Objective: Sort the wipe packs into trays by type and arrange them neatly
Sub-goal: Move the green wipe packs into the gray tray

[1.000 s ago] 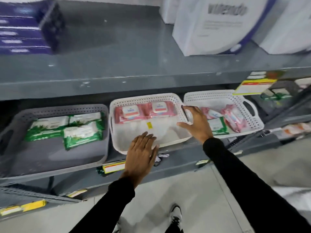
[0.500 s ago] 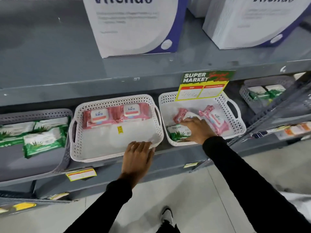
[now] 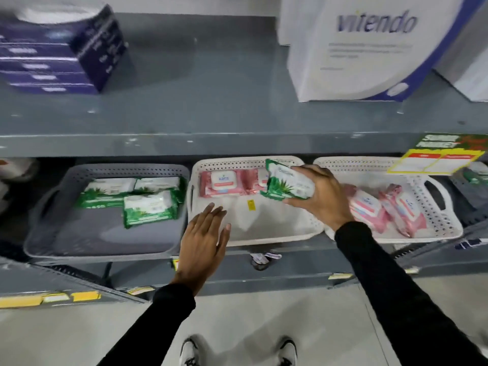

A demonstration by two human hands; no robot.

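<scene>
A right hand point(image 3: 320, 196) grips a green wipe pack point(image 3: 286, 184) above the middle white tray point(image 3: 277, 235), which holds pink packs point(image 3: 223, 183) along its back edge. The left hand point(image 3: 203, 239), fingers spread, empty, hovers at that tray's front-left corner. Three green packs point(image 3: 149, 207) fill the grey tray point(image 3: 105, 244); more pink packs point(image 3: 390, 210) lie in the right tray point(image 3: 435, 228).

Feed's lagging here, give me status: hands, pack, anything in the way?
Right hand gripping green pack over middle white tray. Left hand open at its front rim. Grey tray has free space; path clear.
</scene>
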